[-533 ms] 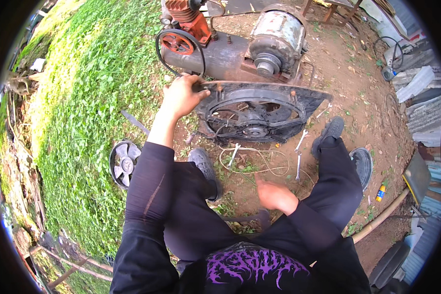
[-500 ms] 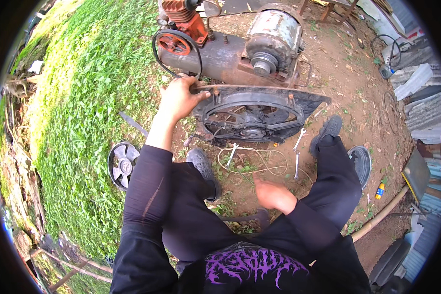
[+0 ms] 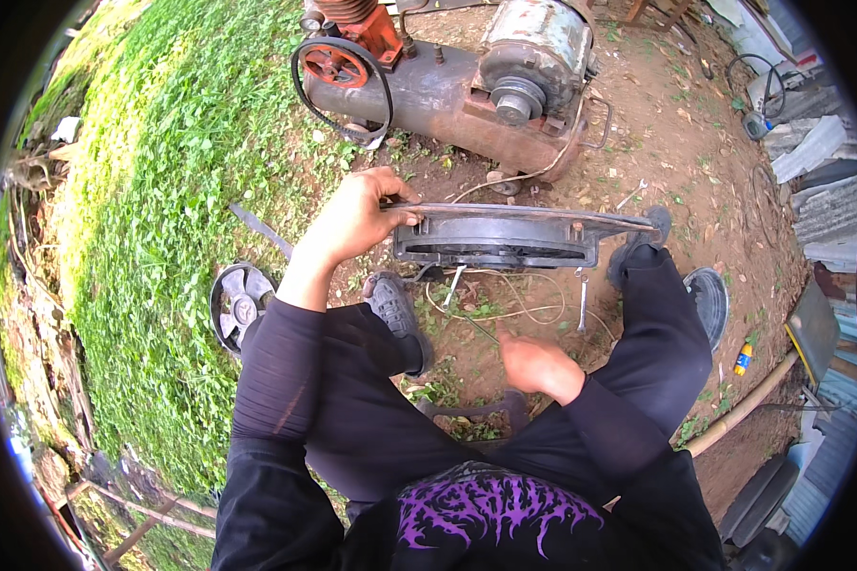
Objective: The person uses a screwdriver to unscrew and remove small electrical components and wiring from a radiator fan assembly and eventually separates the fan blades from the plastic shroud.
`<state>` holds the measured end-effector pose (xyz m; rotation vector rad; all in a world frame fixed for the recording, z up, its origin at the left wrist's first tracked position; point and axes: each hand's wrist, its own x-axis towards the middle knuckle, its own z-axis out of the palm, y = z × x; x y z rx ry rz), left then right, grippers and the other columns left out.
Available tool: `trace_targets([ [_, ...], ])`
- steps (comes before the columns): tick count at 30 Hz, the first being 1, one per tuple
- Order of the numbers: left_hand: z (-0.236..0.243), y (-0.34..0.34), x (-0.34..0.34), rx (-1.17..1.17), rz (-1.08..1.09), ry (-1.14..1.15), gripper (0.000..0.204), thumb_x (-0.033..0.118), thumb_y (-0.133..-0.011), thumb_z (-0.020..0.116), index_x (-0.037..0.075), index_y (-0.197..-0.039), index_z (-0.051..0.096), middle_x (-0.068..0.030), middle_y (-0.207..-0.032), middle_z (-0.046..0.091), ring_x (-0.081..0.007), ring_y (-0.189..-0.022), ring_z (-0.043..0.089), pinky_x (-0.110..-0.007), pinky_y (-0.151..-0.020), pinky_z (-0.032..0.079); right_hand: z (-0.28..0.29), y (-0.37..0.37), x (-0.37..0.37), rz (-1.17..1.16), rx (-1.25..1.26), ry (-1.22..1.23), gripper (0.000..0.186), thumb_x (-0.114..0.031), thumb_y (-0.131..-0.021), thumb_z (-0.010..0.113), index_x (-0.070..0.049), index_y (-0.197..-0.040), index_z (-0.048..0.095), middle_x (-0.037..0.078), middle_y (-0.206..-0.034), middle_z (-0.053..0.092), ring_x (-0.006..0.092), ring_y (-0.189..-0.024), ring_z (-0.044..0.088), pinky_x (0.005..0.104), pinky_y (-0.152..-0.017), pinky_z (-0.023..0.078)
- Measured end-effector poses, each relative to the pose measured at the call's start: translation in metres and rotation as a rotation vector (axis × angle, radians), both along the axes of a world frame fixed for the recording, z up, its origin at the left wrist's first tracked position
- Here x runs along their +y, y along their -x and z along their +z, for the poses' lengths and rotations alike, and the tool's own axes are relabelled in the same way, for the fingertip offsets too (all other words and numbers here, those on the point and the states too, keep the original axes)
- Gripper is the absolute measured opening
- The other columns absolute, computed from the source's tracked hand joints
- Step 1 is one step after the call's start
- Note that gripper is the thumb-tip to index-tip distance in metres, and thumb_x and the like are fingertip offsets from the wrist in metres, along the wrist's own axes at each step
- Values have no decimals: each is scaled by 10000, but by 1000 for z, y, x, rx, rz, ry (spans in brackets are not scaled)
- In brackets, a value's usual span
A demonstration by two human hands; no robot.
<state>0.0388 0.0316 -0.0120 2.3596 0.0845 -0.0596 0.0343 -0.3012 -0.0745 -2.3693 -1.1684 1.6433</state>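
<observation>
Fan shroud [image 3: 500, 231], black, sits tilted nearly edge-on, extending rightward from the left hand [image 3: 358, 219], which pinches its near-left upper corner between thumb and fingers. The right hand [image 3: 540, 366], partly curled, is closer to the body, apart from the shroud; whether it grips anything cannot be told. A compressor [image 3: 419, 95] stands beyond both hands.

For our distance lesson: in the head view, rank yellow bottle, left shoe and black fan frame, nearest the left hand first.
1. Black fan frame, gripped by the left hand.
2. Left shoe, just below.
3. Yellow bottle, far right.
</observation>
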Motion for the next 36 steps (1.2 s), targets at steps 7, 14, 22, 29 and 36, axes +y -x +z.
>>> trace_targets([
  [7,4,10,-2,126,-147,-3,272,7,-766,826,32,-1025,746,-131,-954,730,-318,-960,705,-399,-875,547,-6,2,-1,2,4,-11,845,-43,-829,575,99,-1585,224,300,-1090,714,443,-992,703,500,-841,555],
  [14,-2,24,-8,113,-172,75,232,-24,-794,771,24,-1017,729,-140,-984,722,-343,-986,687,-429,-879,537,-11,3,-1,7,12,3,825,-42,-844,550,89,-1591,226,269,-1063,727,429,-975,710,493,-829,562],
  [22,-5,34,-12,195,-253,92,252,-19,-771,784,-1,-1006,696,-171,-966,712,-364,-960,695,-440,-839,540,-7,0,4,33,31,24,828,-46,-829,566,95,-1581,251,271,-1041,727,432,-956,708,496,-809,560],
  [29,-7,35,-12,280,-221,126,277,-25,-780,769,0,-1034,661,-176,-952,698,-379,-949,686,-444,-809,529,-6,2,2,67,-9,-32,831,-49,-830,544,118,-1579,225,246,-972,740,402,-878,728,488,-748,574],
  [36,-3,33,-14,271,-231,81,282,-2,-765,786,2,-1017,657,-185,-935,684,-382,-933,677,-452,-797,520,-1,1,3,14,16,0,826,-43,-817,563,99,-1575,266,257,-948,733,429,-903,714,502,-774,558],
])
